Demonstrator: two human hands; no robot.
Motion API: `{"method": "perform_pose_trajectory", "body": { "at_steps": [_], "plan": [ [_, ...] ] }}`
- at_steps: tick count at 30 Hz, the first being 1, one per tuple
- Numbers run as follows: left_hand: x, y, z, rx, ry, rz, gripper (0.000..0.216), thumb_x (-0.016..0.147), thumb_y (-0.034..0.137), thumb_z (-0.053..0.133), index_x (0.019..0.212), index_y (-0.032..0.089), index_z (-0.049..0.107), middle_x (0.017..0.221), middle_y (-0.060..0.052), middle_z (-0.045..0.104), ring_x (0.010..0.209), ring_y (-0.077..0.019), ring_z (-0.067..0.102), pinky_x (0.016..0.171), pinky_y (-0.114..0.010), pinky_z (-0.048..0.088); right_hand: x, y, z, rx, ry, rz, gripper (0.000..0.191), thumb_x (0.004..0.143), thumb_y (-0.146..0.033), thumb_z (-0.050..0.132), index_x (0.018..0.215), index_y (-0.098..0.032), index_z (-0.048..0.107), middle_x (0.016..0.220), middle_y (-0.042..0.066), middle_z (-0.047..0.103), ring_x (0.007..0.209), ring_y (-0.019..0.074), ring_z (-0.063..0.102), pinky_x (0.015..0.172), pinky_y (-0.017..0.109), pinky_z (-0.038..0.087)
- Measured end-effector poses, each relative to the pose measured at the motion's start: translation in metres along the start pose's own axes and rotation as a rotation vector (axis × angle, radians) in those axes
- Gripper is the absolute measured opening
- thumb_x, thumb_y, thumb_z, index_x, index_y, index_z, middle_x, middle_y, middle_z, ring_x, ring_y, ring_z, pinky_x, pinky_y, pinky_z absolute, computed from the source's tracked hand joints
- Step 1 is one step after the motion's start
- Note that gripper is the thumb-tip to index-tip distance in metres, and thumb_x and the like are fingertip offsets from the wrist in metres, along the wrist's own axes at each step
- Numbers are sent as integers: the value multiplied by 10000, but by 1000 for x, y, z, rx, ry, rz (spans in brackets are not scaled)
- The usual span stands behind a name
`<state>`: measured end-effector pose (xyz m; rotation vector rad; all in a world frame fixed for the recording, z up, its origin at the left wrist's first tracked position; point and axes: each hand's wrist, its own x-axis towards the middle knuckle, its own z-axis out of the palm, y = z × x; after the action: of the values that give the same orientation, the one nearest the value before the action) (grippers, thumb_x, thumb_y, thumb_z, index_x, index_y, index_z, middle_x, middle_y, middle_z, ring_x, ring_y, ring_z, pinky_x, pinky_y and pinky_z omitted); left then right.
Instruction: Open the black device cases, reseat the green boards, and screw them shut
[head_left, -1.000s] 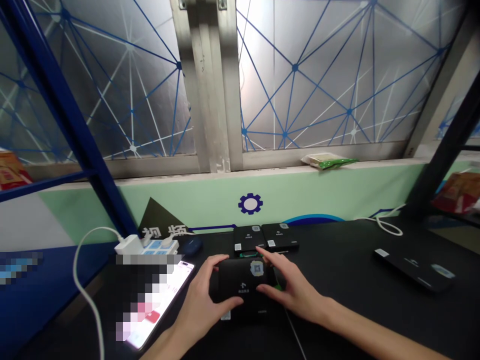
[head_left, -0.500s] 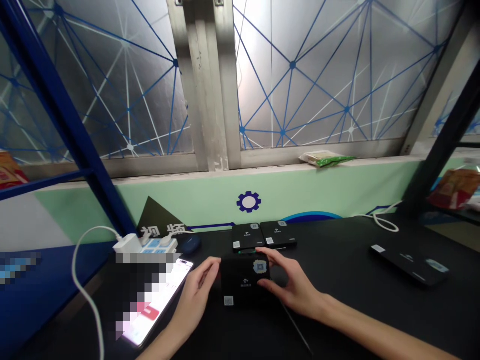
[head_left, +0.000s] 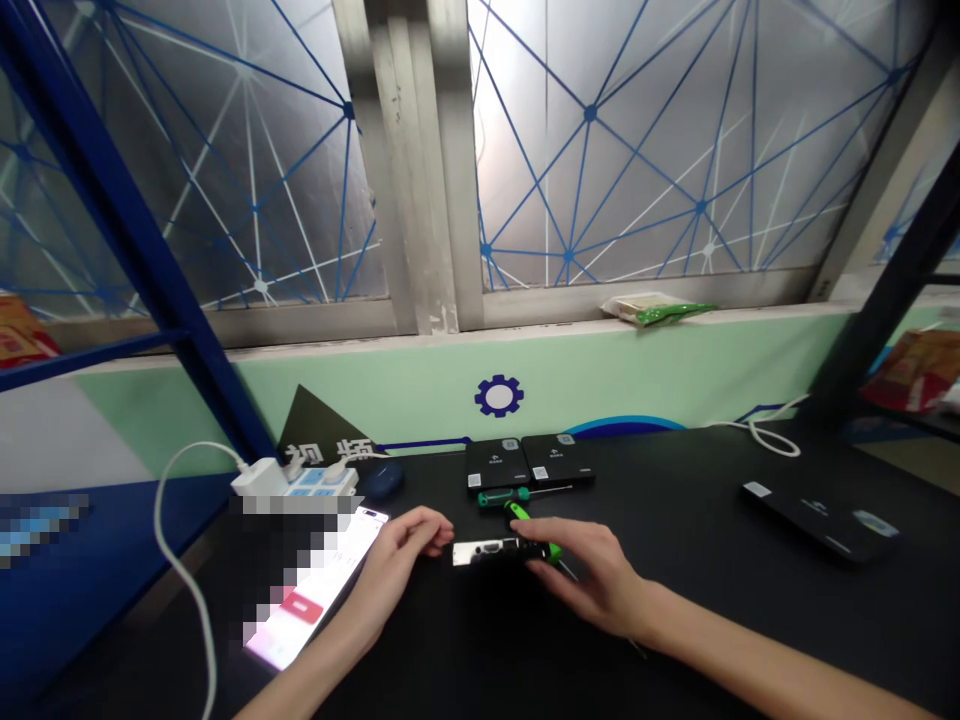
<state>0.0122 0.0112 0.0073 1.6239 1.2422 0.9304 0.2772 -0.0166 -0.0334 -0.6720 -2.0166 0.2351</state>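
Note:
My right hand [head_left: 592, 575] grips the right end of a flat black electronic box [head_left: 487, 552] between thumb and fingers. The box's narrow edge faces me, showing a shiny metal strip and ports. My left hand [head_left: 412, 540] rests beside its left end, fingers loosely curled with nothing visible in them, slightly apart from the box. Just behind lies a screwdriver [head_left: 504, 497] with a dark green handle. A bright green handled tool [head_left: 517, 514] is partly hidden by the box and my right hand; its kind cannot be made out.
Two similar black boxes [head_left: 496, 466] lie side by side at the back. Another black box [head_left: 821, 522] is on the right. On the left are a lit phone [head_left: 322, 590], a power strip [head_left: 319, 485] with white plugs and cable, and a dark blue round-cornered object [head_left: 384, 480].
The box has turned from its labelled face to its ported edge. My left hand has come off its side. The green-handled tools behind it now show more.

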Motion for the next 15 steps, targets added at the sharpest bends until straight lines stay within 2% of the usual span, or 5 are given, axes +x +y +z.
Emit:
{"method": "perform_pose_trajectory", "body": {
  "at_steps": [5, 10, 15],
  "plan": [
    [3, -5, -1, -67, -9, -4, 273, 888, 431, 578, 847, 191, 700, 861, -43, 704, 853, -220, 653, 799, -316, 491, 4, -7, -6, 1, -54, -96, 326, 892, -183, 601, 1216, -218, 595, 1148, 112, 748, 1029, 213, 730, 898, 305, 579],
    [4, -9, -2, -38, -50, 14, 303, 923, 439, 552, 880, 181, 704, 893, -50, 712, 889, -222, 647, 819, -314, 486, 6, -11, -5, 43, -168, -170, 452, 808, -251, 656, 1256, -217, 614, 1111, 105, 755, 1021, 231, 727, 902, 334, 573],
    [5, -12, -5, -3, -69, 35, 283, 951, 406, 532, 929, 197, 721, 990, -45, 725, 975, -227, 646, 889, -323, 474, 7, -14, -2, 34, -292, -98, 477, 758, -262, 667, 1233, -221, 664, 1144, 96, 738, 1075, 251, 692, 955, 371, 548]
  ]
}}
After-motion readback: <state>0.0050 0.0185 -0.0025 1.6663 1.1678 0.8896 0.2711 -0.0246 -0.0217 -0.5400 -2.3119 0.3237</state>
